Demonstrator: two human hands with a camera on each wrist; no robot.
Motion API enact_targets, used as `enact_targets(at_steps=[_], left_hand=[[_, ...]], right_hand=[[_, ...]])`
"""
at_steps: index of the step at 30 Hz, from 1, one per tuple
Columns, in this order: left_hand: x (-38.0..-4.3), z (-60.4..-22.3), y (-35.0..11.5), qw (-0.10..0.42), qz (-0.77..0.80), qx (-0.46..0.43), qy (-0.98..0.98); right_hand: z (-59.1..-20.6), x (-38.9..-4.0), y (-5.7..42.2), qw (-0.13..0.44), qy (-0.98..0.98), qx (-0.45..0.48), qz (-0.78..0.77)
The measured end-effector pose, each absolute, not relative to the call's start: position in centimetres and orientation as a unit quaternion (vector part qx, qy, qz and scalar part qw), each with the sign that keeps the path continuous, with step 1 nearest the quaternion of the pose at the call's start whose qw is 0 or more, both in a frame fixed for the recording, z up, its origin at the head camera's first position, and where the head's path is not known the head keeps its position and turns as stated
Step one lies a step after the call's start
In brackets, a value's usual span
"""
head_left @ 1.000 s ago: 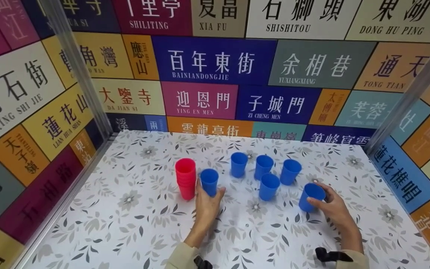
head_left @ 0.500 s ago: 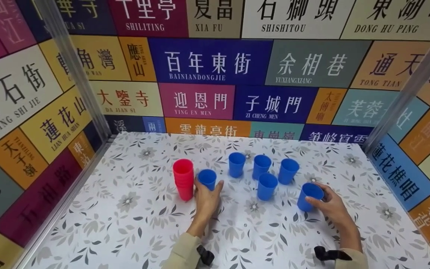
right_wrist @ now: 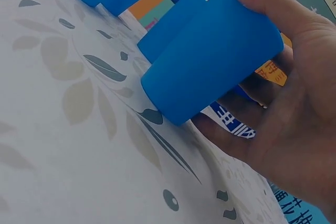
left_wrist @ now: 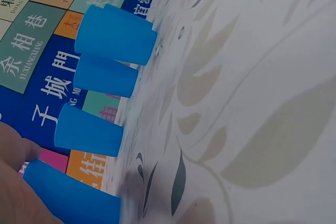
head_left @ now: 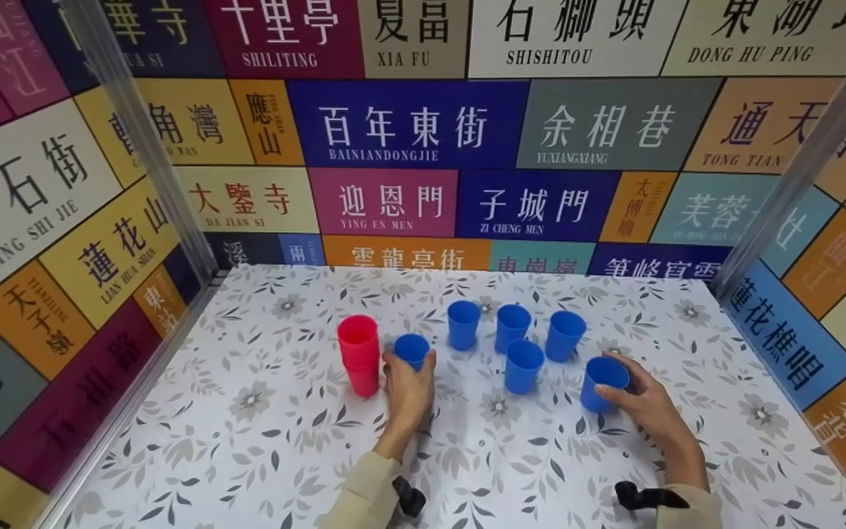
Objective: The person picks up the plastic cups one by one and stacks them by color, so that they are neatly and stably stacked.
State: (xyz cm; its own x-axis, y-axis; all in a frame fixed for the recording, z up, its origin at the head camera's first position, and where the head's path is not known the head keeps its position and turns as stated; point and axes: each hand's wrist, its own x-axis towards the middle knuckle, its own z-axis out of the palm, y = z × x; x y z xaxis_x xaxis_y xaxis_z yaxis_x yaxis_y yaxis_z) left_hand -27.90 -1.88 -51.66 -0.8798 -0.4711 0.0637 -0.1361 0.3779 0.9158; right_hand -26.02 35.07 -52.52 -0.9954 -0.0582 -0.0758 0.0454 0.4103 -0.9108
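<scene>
My left hand (head_left: pixel 410 393) grips a blue cup (head_left: pixel 412 350) from the near side, its thumb on the cup's right. Close by on the left stands a stack of red cups (head_left: pixel 359 356). In the left wrist view, the thumb (left_wrist: pixel 21 148) lies against the held blue cup (left_wrist: pixel 73 192). Over on the right, my right hand (head_left: pixel 647 404) holds another blue cup (head_left: pixel 604 386) by its side. The right wrist view shows this upright cup (right_wrist: pixel 210 56) between the thumb near its rim and the fingers behind, its base at the tabletop.
Several blue cups stand between the hands: one at the back left (head_left: pixel 463 325), one beside it (head_left: pixel 512 327), one farther right (head_left: pixel 565 336) and one nearer (head_left: pixel 523 366). The table (head_left: pixel 261 455) has a leaf-patterned cover. Sign-covered walls (head_left: pixel 408 121) enclose its back and sides.
My left thumb has closed in against its blue cup, and that cup has shifted slightly right, away from the red stack. The right hand keeps its hold, almost in place.
</scene>
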Motion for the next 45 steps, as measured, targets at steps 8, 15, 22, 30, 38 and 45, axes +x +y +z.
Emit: enact_targets(at_steps=[8,15,22,30,38,45], left_hand=[[-28.3,-50.7,-2.0,0.147,-0.543,0.172,-0.809],[-28.8,-49.0,-1.5,0.162,-0.581,0.137,-0.786],[-29.3,-46.8,-1.1,0.163,-0.602,0.103,-0.775],[-29.3,-44.4,0.4,0.149,-0.617,0.043,-0.772],[-28.6,-43.1,4.4,0.097,-0.604,-0.026,-0.791],[-28.3,-43.3,7.8,0.07,-0.609,-0.041,-0.789]], right_hand=[[-52.7,-26.1,35.0,0.054,0.835,0.004,-0.548],[-52.7,-26.0,34.9,0.056,0.832,0.008,-0.552],[-52.5,-25.9,34.9,0.055,0.818,0.006,-0.572],[-52.7,-25.9,35.1,0.066,0.805,0.005,-0.589],[-52.9,-26.0,35.3,0.068,0.804,0.007,-0.59],[-53.0,-26.0,35.4,0.069,0.812,0.013,-0.58]])
